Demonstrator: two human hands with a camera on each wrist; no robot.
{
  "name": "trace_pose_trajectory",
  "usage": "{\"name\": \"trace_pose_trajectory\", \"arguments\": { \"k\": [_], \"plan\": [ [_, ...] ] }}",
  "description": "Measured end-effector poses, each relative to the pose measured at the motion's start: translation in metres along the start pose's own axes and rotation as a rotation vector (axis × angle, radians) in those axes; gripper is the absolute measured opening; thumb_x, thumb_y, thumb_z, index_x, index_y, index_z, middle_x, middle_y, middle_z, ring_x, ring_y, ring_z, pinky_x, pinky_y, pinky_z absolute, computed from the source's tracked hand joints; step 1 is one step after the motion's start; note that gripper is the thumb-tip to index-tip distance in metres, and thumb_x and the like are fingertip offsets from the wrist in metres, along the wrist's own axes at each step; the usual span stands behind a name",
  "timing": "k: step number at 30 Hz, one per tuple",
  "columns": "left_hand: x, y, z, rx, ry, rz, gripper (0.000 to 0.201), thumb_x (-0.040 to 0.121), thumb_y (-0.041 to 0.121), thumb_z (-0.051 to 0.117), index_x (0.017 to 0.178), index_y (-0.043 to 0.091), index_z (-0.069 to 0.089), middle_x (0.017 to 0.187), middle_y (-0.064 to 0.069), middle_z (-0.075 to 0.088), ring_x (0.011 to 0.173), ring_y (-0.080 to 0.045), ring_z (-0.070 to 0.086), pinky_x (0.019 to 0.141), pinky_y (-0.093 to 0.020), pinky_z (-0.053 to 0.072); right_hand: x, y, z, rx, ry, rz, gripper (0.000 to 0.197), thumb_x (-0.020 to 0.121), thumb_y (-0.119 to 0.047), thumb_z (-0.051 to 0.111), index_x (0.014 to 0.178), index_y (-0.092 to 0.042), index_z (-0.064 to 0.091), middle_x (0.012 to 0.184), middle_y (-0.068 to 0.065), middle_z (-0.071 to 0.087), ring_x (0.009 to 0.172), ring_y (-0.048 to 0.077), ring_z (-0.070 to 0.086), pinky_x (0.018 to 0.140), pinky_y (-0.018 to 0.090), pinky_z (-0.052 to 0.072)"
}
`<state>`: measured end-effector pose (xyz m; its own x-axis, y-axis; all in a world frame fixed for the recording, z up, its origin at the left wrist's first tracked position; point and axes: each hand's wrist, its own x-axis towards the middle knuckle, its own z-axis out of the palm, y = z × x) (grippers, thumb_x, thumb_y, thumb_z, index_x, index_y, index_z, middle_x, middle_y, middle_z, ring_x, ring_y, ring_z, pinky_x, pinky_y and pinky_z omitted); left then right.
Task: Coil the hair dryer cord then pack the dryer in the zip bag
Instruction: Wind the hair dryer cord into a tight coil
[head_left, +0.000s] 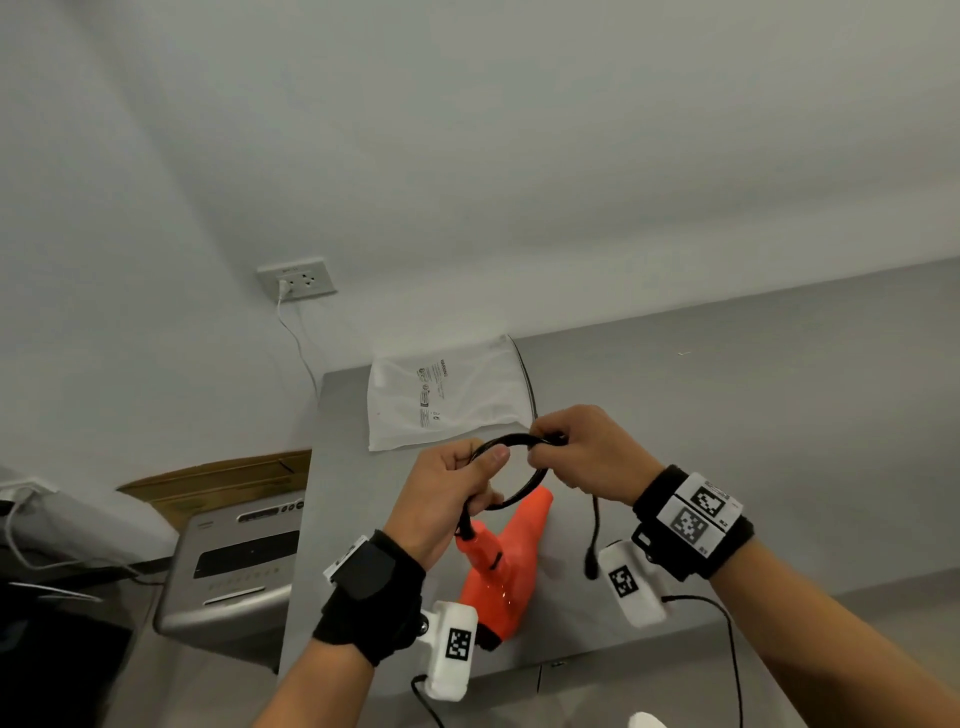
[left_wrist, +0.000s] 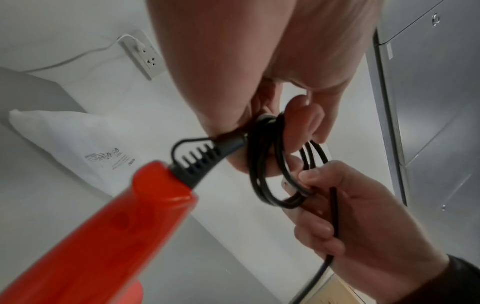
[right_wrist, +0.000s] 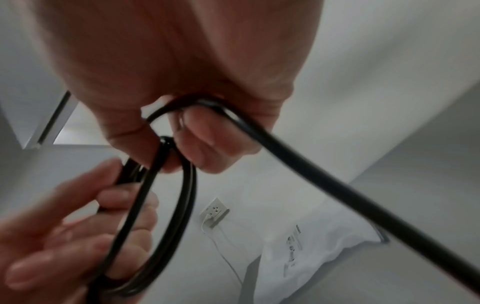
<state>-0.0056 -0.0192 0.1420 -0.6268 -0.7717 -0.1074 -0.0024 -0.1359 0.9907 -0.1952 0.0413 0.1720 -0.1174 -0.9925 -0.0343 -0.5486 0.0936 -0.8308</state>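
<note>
An orange hair dryer (head_left: 493, 566) sits on the grey table (head_left: 753, 415) below my hands, its handle (left_wrist: 103, 226) raised toward my left hand (head_left: 467, 473). That hand grips the black cord (head_left: 511, 441), wound into several loops (left_wrist: 270, 164), close to the handle's strain relief. My right hand (head_left: 553, 447) pinches the far side of the same coil (right_wrist: 166, 185). The cord's loose tail runs through the right hand, and its plug end (head_left: 590, 564) hangs under the right wrist. The white zip bag (head_left: 447, 400) lies flat on the table behind the hands.
A wall socket (head_left: 297, 278) with a white charger and lead is at the back left. A grey machine (head_left: 234, 566) and a cardboard box (head_left: 223, 478) stand left of the table. The table's front edge runs just below the dryer.
</note>
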Motion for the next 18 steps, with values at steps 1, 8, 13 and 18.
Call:
{"name": "trace_pose_trajectory", "arguments": {
  "k": [1, 8, 13, 18],
  "plan": [
    [0.000, -0.001, -0.001, 0.008, 0.020, 0.002, 0.028, 0.098, 0.023, 0.063, 0.075, 0.008, 0.057, 0.054, 0.004, 0.030, 0.046, -0.013, 0.029, 0.073, -0.030, 0.053, -0.001, 0.002, 0.002, 0.084, 0.014, 0.029, 0.015, 0.080, -0.010, 0.063, 0.067, -0.003, 0.061, 0.048, 0.006, 0.048, 0.042, 0.014, 0.043, 0.043, 0.026, 0.037],
    [0.008, -0.008, 0.007, -0.004, 0.153, 0.018, 0.033, 0.104, 0.027, 0.052, 0.074, 0.013, 0.053, 0.057, 0.003, 0.025, 0.050, -0.014, 0.024, 0.064, -0.030, 0.049, 0.000, 0.022, 0.021, 0.458, 0.097, 0.095, 0.024, 0.090, -0.012, 0.065, 0.080, 0.008, 0.054, 0.055, 0.010, 0.038, 0.041, 0.018, 0.034, 0.041, 0.024, 0.027],
    [0.014, -0.009, 0.011, -0.010, 0.187, 0.022, 0.032, 0.105, 0.024, 0.050, 0.076, 0.010, 0.051, 0.057, 0.002, 0.024, 0.049, -0.013, 0.024, 0.051, -0.027, 0.039, -0.010, 0.065, 0.034, 0.278, 0.046, 0.074, 0.021, 0.094, -0.022, 0.065, 0.088, -0.002, 0.067, 0.059, 0.003, 0.059, 0.053, 0.019, 0.056, 0.056, 0.028, 0.050],
    [0.015, -0.011, 0.005, -0.047, 0.198, 0.006, 0.031, 0.105, 0.022, 0.049, 0.077, 0.008, 0.051, 0.057, 0.002, 0.024, 0.048, -0.012, 0.023, 0.046, -0.024, 0.035, -0.026, 0.138, 0.054, -0.181, 0.062, 0.115, 0.020, 0.094, -0.025, 0.065, 0.085, -0.009, 0.073, 0.090, -0.002, 0.059, 0.074, 0.015, 0.059, 0.075, 0.027, 0.047]
  ]
}}
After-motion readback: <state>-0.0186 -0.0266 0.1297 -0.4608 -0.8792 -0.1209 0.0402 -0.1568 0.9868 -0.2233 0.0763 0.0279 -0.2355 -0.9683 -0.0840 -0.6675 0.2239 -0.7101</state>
